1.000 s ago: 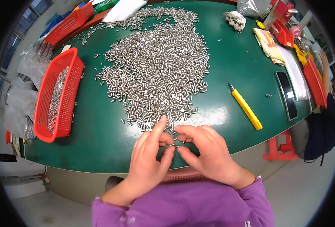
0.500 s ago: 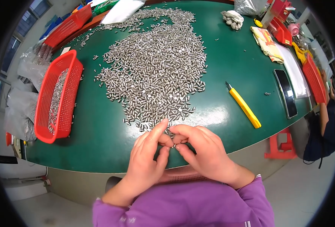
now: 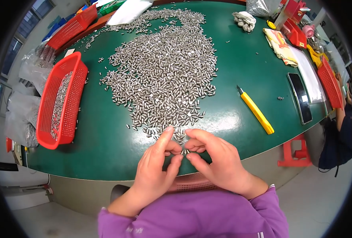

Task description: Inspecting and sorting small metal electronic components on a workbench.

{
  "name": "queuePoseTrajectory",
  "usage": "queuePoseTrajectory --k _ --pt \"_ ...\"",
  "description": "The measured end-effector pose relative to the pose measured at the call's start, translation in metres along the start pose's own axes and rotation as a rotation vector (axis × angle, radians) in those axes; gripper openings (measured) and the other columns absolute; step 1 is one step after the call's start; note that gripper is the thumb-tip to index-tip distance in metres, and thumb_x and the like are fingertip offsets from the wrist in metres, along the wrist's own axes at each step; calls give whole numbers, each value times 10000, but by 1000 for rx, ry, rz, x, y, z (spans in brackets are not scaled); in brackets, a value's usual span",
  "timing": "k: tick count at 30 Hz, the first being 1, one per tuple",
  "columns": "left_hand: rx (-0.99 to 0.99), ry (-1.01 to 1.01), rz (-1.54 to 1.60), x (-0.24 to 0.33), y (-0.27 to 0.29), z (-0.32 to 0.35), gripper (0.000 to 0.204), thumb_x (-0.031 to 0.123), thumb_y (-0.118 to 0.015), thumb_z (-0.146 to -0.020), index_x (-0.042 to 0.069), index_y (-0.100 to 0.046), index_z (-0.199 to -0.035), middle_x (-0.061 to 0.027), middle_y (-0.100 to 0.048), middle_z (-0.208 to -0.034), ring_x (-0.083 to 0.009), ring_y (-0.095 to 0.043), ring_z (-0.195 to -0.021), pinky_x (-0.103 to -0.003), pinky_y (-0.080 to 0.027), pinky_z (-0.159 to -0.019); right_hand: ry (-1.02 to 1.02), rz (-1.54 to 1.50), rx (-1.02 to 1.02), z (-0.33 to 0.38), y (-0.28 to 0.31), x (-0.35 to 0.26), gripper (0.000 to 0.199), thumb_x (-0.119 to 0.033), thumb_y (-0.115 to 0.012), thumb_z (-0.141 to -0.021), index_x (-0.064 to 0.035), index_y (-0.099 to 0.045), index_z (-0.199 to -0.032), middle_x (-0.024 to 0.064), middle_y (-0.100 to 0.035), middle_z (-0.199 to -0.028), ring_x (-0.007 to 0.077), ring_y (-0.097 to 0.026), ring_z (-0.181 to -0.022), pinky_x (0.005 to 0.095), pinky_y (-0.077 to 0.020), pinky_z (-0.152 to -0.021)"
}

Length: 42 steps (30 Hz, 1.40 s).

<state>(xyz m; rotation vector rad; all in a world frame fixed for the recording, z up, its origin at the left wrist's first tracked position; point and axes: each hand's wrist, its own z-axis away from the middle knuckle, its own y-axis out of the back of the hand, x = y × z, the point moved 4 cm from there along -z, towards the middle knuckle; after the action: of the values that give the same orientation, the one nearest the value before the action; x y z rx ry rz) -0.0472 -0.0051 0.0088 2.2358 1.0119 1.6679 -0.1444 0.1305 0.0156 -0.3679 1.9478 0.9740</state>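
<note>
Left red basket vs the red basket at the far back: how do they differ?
The near red basket sits at the left edge of the green table, lengthwise toward the person; the far red basket lies slanted at the table's back-left rim. The near one plainly holds small metal pieces; the far one's contents cannot be made out. The near one is closer to the left hand. Both are red, mesh-walled and rectangular.

Small silvery metal pins [image 3: 185, 151], short cylinders, a few pinched upright between fingertips of left hand [image 3: 157, 166] and right hand [image 3: 217, 162], right at the near edge of the green worktop [image 3: 104, 158]. Exact count too small to tell. Big loose pile of same pins [image 3: 164, 75] spread flat just beyond, its near tip reaching the fingers [image 3: 175, 147].
</note>
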Motion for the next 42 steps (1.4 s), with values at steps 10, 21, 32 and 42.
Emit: queuePoseTrajectory --k 10,21,32,42 --pt "-37 87 10 5 -1 -4 782 -88 -700 -818 24 -360 -1513 -90 -658 -961 -228 -663 -873 -351 -549 -789 -49 3 9 -6 -1 -4 539 12 -684 -826 -83 -526 -1332 80 -696 -951 264 -686 -862 387 -555 -745" --pt "-37 134 61 2 -1 1 824 -99 -711 -806 48 -346 -1530 -103 -614 -1059 -194 -648 -849 -349 -555 -794 55 0 7 -3 -6 -1 587 45 -687 -752 -64 -518 -1304 52 -635 -907 251 -632 -795 384 -522 -731" --pt "-22 10 71 0 -2 2 850 -110 -703 -794 20 -311 -1537 -98 -616 -1023 -199 -647 -829 -335 -547 -770 74 -4 -33 -3 -2 -4 613 18 -715 -765 -55 -520 -1342 86 -669 -991 254 -679 -898 389 -546 -773" --pt "0 14 140 -4 -3 7 901 -189 -537 -795 37 -157 -1580 -118 -562 -1116 -148 -627 -903 -289 -515 -814 158 87 -22 -2 -3 -6 442 -23 -718 -774 -59 -576 -1192 81 -657 -1003 275 -652 -903 390 -525 -809"
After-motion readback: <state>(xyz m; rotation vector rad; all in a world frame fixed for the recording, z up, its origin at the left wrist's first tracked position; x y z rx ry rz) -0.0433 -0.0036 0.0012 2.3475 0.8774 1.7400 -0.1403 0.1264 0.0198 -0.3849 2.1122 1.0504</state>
